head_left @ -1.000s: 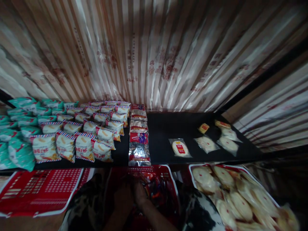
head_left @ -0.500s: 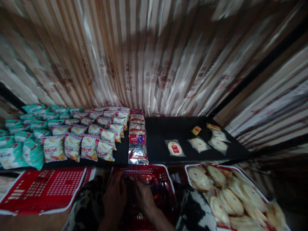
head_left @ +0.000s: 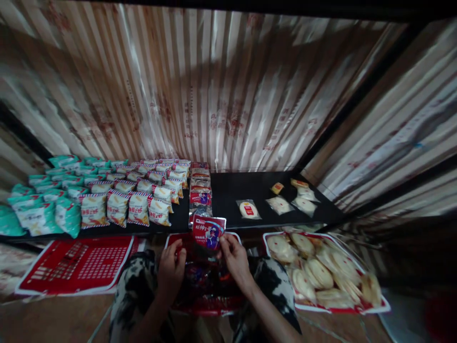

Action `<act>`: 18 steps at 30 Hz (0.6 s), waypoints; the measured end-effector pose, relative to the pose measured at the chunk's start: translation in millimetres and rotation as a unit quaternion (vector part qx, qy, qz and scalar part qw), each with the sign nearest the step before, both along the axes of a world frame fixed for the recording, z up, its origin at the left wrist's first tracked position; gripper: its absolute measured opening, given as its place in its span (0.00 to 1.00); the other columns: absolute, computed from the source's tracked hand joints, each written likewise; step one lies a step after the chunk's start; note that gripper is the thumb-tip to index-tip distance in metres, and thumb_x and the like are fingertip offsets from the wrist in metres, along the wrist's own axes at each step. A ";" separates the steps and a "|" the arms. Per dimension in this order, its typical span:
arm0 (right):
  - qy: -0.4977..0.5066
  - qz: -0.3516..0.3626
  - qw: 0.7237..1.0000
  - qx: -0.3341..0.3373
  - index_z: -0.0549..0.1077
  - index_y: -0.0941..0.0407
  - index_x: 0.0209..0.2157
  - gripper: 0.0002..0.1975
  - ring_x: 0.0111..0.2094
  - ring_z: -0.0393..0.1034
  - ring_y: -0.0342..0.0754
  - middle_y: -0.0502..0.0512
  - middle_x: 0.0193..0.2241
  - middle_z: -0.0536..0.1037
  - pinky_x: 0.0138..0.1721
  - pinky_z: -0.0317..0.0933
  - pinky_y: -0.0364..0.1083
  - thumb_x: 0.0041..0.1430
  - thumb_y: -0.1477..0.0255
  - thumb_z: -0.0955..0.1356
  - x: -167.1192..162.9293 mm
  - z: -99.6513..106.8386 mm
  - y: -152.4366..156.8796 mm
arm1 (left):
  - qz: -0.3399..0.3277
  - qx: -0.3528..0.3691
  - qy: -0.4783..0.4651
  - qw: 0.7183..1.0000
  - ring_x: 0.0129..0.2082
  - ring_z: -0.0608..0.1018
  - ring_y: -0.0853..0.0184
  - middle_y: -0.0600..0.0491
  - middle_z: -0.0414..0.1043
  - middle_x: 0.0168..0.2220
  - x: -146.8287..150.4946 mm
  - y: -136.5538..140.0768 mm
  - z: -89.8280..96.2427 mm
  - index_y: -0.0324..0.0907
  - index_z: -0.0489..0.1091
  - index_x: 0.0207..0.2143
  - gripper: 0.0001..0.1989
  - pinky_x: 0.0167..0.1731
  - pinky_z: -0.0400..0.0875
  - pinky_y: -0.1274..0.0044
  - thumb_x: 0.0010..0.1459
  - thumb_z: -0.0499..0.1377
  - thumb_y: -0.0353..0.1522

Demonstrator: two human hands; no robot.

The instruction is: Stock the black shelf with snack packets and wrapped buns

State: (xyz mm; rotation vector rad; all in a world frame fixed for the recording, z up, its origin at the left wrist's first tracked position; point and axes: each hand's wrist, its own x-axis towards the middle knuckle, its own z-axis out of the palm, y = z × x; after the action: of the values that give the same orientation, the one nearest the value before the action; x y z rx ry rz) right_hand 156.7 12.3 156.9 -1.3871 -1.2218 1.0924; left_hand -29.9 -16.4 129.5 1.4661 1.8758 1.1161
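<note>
Held upright by right hand (head_left: 233, 259) pinching red packet (head_left: 209, 232) at its right edge, above red basket (head_left: 209, 305), just short of shelf (head_left: 257, 190); left hand (head_left: 171, 267) curled on basket contents, lower left.

- The single head camera looks forward and steeply down from above the person's lap.
- It faces a low black shelf (head_left: 257, 190) backed by a striped curtain (head_left: 214, 95).
- Hands are nearest, at bottom centre; the shelf lies farther off.
</note>
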 end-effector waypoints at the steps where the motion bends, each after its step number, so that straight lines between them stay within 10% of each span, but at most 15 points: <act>1: 0.011 -0.004 1.000 -0.001 0.69 0.55 0.27 0.21 0.14 0.60 0.42 0.45 0.11 0.67 0.18 0.54 0.40 0.53 0.51 0.63 0.8 3.3 0.5 | -0.011 -0.011 -0.033 0.999 0.46 0.75 0.60 0.44 0.74 0.43 2.5 0.1 -5.5 0.39 0.69 0.44 0.20 0.47 0.70 0.66 0.55 0.49 0.41; 12: 0.084 0.039 0.995 -0.037 0.67 0.55 0.25 0.21 0.11 0.52 0.38 0.42 0.08 0.64 0.16 0.47 0.39 0.49 0.50 0.66 2.2 34.5 -1.7 | -0.139 -0.080 -0.220 0.962 0.49 0.73 0.63 0.45 0.71 0.48 23.9 3.8 -8.6 0.41 0.62 0.53 0.28 0.48 0.69 0.71 0.50 0.60 0.38; 18: 0.107 0.059 0.991 -0.053 0.68 0.55 0.27 0.21 0.09 0.50 0.37 0.40 0.09 0.63 0.13 0.44 0.38 0.47 0.50 0.67 9.3 39.3 7.3 | -0.190 -0.113 -0.279 0.935 0.45 0.75 0.62 0.46 0.72 0.41 31.6 7.2 -9.1 0.39 0.68 0.36 0.19 0.49 0.67 0.70 0.44 0.64 0.42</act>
State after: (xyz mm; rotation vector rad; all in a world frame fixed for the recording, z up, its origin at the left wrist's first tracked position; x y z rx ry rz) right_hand 166.0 19.6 196.2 -1.2519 -1.1140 1.3678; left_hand 1.7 -9.3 120.4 1.1558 1.2177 0.9596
